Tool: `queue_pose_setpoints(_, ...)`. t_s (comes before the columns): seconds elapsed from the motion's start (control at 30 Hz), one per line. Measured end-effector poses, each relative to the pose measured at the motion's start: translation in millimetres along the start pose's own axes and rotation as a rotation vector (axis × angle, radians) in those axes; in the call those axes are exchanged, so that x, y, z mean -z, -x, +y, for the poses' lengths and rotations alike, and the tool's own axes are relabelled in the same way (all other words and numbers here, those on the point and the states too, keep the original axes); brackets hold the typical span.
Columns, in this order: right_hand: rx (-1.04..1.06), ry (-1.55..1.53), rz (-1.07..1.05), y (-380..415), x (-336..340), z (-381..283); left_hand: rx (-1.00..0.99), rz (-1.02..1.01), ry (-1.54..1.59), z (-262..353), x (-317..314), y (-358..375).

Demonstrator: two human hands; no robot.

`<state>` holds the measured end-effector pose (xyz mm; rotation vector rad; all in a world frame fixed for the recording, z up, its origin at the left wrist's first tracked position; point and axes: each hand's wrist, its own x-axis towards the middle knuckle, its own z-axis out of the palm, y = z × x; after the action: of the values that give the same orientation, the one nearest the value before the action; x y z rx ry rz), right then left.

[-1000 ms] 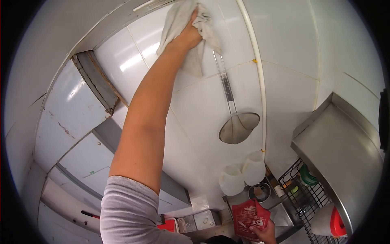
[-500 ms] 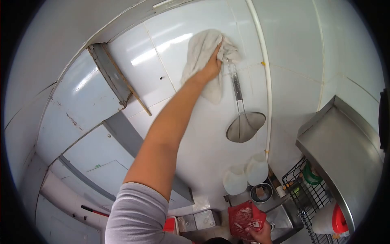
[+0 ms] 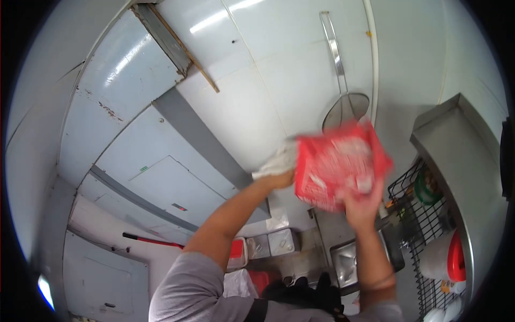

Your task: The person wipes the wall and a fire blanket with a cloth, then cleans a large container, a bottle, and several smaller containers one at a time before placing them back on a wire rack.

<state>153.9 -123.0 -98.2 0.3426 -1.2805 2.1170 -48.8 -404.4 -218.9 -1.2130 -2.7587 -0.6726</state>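
My right hand (image 3: 362, 209) grips a red packet (image 3: 335, 166) with pale printing by its lower edge, held up in front of the wall and blurred by motion. Just left of the packet, my left hand (image 3: 281, 180) has a whitish cloth (image 3: 278, 161) bunched in it. Part of the cloth and some of the left fingers are hidden behind the packet. Above the packet a long-handled wire strainer (image 3: 347, 102) hangs on the white wall, its lower rim covered by the packet.
A steel shelf (image 3: 456, 139) juts out at right, over a black wire rack (image 3: 421, 225) with a red-lidded tub (image 3: 448, 257). Below are a steel sink (image 3: 346, 263) and lidded containers (image 3: 281, 242). Grey cabinets (image 3: 155, 166) line the left; a white pipe (image 3: 374, 64) runs up the wall.
My left hand has come down from high on the wall with the cloth. My right hand has lifted the red packet from above the sink to beside it. The view has tilted downward.
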Motion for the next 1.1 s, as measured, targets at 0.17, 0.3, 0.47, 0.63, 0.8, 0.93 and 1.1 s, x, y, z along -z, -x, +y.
queue_pose_setpoints(0.17, -0.091, -0.05, -0.387, -123, -125, -5, 0.064, 0.006, -0.267, 144, -4, 183)
queue_pose_setpoints(0.3, -0.087, -0.038, -0.463, -172, -188, 41, 0.933, -0.321, 0.523, 180, -103, 402)
queue_pose_setpoints(0.47, -0.131, 0.055, -0.456, -180, -212, 80, 1.015, 0.195, 0.34, 295, -150, 607)
queue_pose_setpoints(0.63, -0.119, -0.161, -0.35, -166, -221, 88, 1.556, 0.188, 0.313, 353, -131, 669)
queue_pose_setpoints(0.8, -0.153, -0.19, -0.351, -162, -221, 82, 1.662, 0.231, 0.29, 349, -121, 679)
queue_pose_setpoints(0.93, -0.018, -0.106, -0.359, -155, -223, 79, 1.624, 0.266, 0.291, 324, -114, 670)
queue_pose_setpoints(1.1, -0.154, -0.058, -0.309, -158, -225, 72, 1.577, 0.294, 0.31, 291, -93, 644)
